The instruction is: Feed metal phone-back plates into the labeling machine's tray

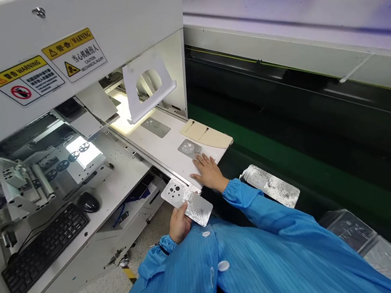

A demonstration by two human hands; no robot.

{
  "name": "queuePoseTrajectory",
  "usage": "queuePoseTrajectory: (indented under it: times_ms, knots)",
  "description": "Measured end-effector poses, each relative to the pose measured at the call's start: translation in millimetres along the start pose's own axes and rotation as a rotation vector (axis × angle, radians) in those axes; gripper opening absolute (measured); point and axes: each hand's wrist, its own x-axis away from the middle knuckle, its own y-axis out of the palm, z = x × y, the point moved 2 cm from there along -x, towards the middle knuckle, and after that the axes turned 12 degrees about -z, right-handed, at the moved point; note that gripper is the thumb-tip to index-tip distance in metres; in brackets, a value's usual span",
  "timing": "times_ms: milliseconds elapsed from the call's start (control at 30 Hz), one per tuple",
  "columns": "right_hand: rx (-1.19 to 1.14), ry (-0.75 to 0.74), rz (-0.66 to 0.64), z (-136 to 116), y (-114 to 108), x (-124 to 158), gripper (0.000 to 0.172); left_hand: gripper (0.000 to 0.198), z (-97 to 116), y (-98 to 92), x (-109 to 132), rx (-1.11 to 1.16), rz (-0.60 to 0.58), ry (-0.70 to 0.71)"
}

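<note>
My left hand (180, 224) grips the lower left edge of a thin phone back panel (199, 210). This panel has a cluster of round camera holes at its far end and a shiny, wrinkled surface. My right hand (208, 171) rests flat with fingers spread on the white feed plate (166, 154). Its fingertips touch the near end of a grey phone-shaped sheet (187, 148) with round cut-outs. Farther along the plate lies a second grey phone-shaped sheet (156, 126). Beside the plate's right edge is a cream board (207, 133) with two small dark marks.
On the left stand a keyboard (42, 246) and a mouse (88, 202) beneath the machine's warning labels (74, 55). A white bracket (150, 86) overhangs the plate. Another shiny panel (272, 186) and clear plastic bags (367, 242) lie on the dark green belt (320, 165).
</note>
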Motion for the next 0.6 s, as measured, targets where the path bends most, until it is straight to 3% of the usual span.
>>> queuePoseTrajectory:
  times_ms: [600]
  knots:
    - [-0.017, 0.009, 0.025, 1.4, -1.9, -4.1, 0.061, 0.058, -1.1, -5.6, -0.5, -0.025, -0.009, 0.003]
